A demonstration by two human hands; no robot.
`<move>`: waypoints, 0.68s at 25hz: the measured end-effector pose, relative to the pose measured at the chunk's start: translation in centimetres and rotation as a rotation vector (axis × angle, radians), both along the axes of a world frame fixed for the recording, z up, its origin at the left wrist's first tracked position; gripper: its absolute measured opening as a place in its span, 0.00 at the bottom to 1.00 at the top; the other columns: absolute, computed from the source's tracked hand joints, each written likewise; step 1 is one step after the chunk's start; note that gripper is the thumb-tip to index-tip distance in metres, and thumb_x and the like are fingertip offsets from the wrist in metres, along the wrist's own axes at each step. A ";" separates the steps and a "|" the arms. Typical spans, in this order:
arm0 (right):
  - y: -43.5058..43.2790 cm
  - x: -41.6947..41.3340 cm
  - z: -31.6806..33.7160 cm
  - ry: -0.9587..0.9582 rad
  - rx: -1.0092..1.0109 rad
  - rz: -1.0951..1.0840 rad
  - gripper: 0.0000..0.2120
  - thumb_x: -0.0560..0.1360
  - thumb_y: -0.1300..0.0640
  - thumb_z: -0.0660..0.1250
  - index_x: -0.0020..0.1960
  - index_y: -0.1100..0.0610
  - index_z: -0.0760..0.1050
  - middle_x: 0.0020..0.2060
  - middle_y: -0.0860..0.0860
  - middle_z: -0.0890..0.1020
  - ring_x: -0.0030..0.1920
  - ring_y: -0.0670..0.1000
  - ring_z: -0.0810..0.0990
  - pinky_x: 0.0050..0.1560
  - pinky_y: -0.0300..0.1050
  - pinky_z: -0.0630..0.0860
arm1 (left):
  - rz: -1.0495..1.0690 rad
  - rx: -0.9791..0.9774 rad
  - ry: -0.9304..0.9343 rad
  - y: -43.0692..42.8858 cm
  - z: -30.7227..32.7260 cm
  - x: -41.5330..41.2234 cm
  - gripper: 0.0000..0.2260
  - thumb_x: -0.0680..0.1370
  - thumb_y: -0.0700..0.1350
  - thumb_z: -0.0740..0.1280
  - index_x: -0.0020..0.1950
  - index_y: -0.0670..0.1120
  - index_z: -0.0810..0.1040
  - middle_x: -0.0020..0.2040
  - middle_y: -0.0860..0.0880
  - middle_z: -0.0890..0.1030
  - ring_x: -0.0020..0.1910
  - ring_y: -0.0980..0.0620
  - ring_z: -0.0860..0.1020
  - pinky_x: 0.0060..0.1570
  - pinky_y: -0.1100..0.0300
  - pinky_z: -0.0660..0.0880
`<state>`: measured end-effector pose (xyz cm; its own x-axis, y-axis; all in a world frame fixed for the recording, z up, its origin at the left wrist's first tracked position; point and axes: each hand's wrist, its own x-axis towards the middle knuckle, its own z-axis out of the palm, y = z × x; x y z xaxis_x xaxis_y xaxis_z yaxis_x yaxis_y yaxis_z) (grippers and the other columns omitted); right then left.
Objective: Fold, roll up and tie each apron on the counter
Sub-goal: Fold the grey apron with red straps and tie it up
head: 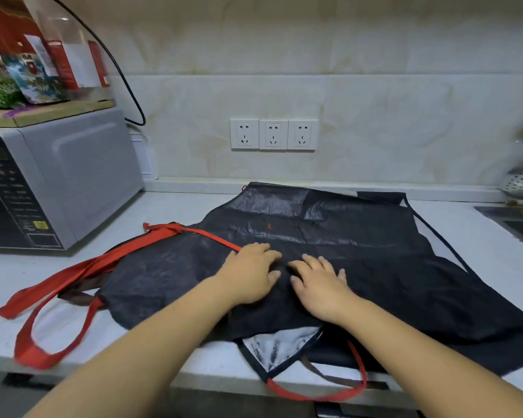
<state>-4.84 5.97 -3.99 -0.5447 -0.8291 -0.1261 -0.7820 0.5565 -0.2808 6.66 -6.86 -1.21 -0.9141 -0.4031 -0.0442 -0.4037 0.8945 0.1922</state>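
Head view, hands first: how placed?

Both laid palm down on the black apron (374,267), side by side, nearly touching. With the left hand (249,274), straight fingers pressed flat on the cloth, nothing gripped. Same with the right hand (320,282): fingers spread and straight, only resting on the fabric, nothing held.

And where to find the apron itself?

Spread out on the white counter (175,206), from near the back wall to the front edge, a little wrinkled. Near the front, one corner turned over, showing a pale underside (279,345). Hard to tell whether one apron or several in a pile.

Anything about the straps?

To the left of the hands, red straps (103,260) lying in loops on the counter, reaching up to the left hand. In front, a red loop (276,387) hanging over the counter edge, with a brown strap (323,374) beside it.

Further out?

At the left, a grey microwave (61,182), apart from the black cloth, with a wooden board (49,114) and coloured boxes (37,55) on top. Behind it, a black cable (124,79) along the wall. On the wall, three white sockets (273,134) in a row. At the far right, a sink (519,221) and something dotted and metallic, too blurred to name.
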 end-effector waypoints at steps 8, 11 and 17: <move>7.3 -9.1 -2.5 0.107 0.066 -0.333 0.27 0.80 0.37 0.43 0.77 0.41 0.49 0.78 0.49 0.47 0.77 0.57 0.41 0.75 0.60 0.39 | 0.117 -0.009 -0.159 0.9 -5.8 -3.9 0.29 0.76 0.71 0.44 0.76 0.66 0.46 0.79 0.58 0.42 0.78 0.51 0.39 0.66 0.26 0.38; 8.4 -11.3 -2.1 0.121 0.020 -0.393 0.24 0.82 0.45 0.48 0.77 0.45 0.54 0.78 0.53 0.53 0.77 0.59 0.47 0.75 0.61 0.44 | 0.147 -0.054 -0.214 2.4 -4.4 -6.2 0.30 0.77 0.70 0.44 0.78 0.63 0.46 0.80 0.54 0.42 0.78 0.47 0.39 0.66 0.25 0.37; 13.1 -14.6 0.5 0.214 -0.101 -0.700 0.23 0.78 0.59 0.55 0.72 0.50 0.64 0.68 0.55 0.68 0.68 0.59 0.66 0.65 0.54 0.64 | -0.297 -0.041 -0.065 12.2 -3.2 -13.2 0.30 0.79 0.68 0.48 0.78 0.60 0.50 0.80 0.52 0.43 0.78 0.49 0.38 0.69 0.31 0.36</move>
